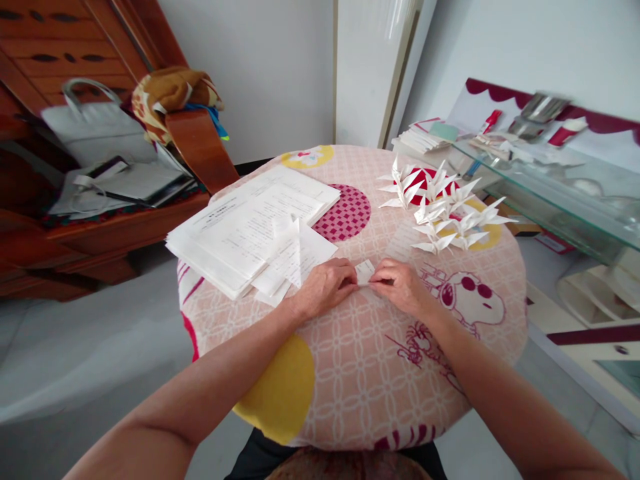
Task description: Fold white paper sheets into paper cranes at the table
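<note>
Between my two hands lies a small folded piece of white paper [365, 270] on the patterned tablecloth. My left hand [330, 283] pinches its left edge, with the fingertips pressed together. At the opposite edge my right hand [397, 281] pinches the paper in the same way. Left of my hands, loose paper sheets [313, 250], one with a raised fold, rest against a thick stack of printed papers [240, 220]. Several white folded paper cranes [440, 207] stand grouped at the table's far right. A faint thin sheet [403, 241] lies just beyond my right hand.
The round table [350, 373] wears a pink cloth with cartoon figures. A glass shelf [555, 193] with cups and bowls adjoins it on the right, near a pile of white papers [423, 138]. A wooden chair [200, 147] holding a grey bag [100, 127] stands left.
</note>
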Available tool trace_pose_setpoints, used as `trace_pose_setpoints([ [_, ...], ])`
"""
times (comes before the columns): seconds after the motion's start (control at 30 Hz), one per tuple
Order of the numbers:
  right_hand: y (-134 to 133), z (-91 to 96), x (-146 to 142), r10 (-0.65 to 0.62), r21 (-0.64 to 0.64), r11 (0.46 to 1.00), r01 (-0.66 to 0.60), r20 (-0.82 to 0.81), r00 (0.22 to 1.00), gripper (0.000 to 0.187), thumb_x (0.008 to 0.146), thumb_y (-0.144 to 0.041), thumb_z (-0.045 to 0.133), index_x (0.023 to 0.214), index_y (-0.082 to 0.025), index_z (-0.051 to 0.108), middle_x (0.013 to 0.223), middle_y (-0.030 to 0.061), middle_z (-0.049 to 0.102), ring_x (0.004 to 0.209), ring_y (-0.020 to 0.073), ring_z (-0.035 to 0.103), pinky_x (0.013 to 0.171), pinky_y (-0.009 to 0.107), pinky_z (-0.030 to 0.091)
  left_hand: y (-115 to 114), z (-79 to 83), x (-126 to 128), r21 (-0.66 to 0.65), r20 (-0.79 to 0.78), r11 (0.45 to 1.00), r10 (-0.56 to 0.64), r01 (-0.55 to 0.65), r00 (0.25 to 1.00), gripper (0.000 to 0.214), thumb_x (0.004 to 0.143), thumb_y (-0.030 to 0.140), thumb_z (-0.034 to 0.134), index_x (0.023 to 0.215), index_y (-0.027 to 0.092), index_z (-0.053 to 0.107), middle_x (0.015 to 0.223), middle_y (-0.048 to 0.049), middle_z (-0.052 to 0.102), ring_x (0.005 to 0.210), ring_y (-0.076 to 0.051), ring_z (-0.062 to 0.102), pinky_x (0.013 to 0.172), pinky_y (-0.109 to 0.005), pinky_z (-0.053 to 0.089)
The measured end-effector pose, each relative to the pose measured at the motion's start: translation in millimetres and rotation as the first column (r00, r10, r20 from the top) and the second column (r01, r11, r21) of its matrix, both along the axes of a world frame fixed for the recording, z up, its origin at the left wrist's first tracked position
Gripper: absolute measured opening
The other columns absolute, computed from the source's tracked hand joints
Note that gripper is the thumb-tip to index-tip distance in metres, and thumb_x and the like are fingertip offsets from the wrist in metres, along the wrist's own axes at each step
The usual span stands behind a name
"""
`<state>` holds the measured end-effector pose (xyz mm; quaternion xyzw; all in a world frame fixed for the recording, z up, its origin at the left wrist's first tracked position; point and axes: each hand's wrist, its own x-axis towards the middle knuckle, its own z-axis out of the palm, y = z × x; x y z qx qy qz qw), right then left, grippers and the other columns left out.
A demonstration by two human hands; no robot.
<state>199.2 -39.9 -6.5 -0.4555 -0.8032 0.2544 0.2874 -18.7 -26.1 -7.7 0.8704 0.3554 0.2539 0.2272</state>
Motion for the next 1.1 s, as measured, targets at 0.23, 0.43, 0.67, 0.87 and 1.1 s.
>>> trace_pose_setpoints([
  [0.23, 5, 4.7, -7, -0.073, -0.014, 0.997, 0.074, 0.070, 0.995, 0.022, 0.083, -0.015, 0.064, 0.061, -0.017, 0.063, 0.068, -0.0014, 0.054, 0.063, 0.0116, 0.050, 0.060, 0.026, 0.036, 2, 0.7, 0, -0.043, 0.059, 0.999, 0.018, -0.015, 0.998, 0.015, 0.086, 0.012, 0.056, 0.077, 0.016, 0.068, 0.100, -0.0072, 0.069, 0.089, -0.017, 0.066, 0.083, -0.031, 0.053],
  [0.43, 8, 2.8, -10, -0.085, 0.006, 0.996, 0.084, 0.081, 0.993, 0.023, 0.082, -0.014, 0.064, 0.060, -0.017, 0.060, 0.065, -0.0023, 0.052, 0.061, 0.0115, 0.048, 0.060, 0.026, 0.034, 4, -0.9, -10, -0.034, 0.079, 0.999, 0.007, -0.005, 0.997, 0.026, 0.084, 0.005, 0.053, 0.101, 0.017, 0.068, 0.096, -0.0049, 0.069, 0.084, -0.015, 0.066, 0.079, -0.028, 0.053],
  [0.67, 9, 5.4, -11, -0.108, -0.028, 0.993, 0.112, 0.096, 0.989, 0.019, 0.081, -0.013, 0.064, 0.062, -0.017, 0.063, 0.067, -0.0012, 0.057, 0.062, 0.0123, 0.052, 0.061, 0.026, 0.035, 6, -0.4, -19, 0.067, 0.063, 0.988, -0.142, 0.138, 0.988, 0.034, 0.096, 0.012, 0.047, 0.120, 0.022, 0.069, 0.111, -0.0071, 0.070, 0.096, -0.016, 0.068, 0.082, -0.027, 0.053],
  [0.87, 10, 4.1, -13, -0.119, -0.028, 0.992, 0.123, 0.099, 0.988, 0.021, 0.079, -0.013, 0.064, 0.059, -0.017, 0.059, 0.065, -0.0009, 0.056, 0.062, 0.0129, 0.052, 0.061, 0.027, 0.036, 9, 0.1, -21, 0.039, 0.008, 0.980, -0.197, 0.197, 0.980, 0.032, 0.096, 0.014, 0.048, 0.112, 0.024, 0.075, 0.110, -0.0067, 0.072, 0.098, -0.017, 0.068, 0.085, -0.027, 0.053],
  [1.1, 10, 4.5, -14, -0.143, -0.043, 0.988, 0.147, 0.086, 0.986, 0.021, 0.076, -0.012, 0.065, 0.057, -0.017, 0.058, 0.063, -0.0012, 0.055, 0.061, 0.0126, 0.050, 0.060, 0.027, 0.035, 19, -4.2, -25, -0.053, 0.124, 0.969, -0.233, 0.241, 0.964, 0.030, 0.095, 0.014, 0.053, 0.111, 0.024, 0.076, 0.109, -0.0075, 0.073, 0.096, -0.017, 0.070, 0.085, -0.028, 0.054],
])
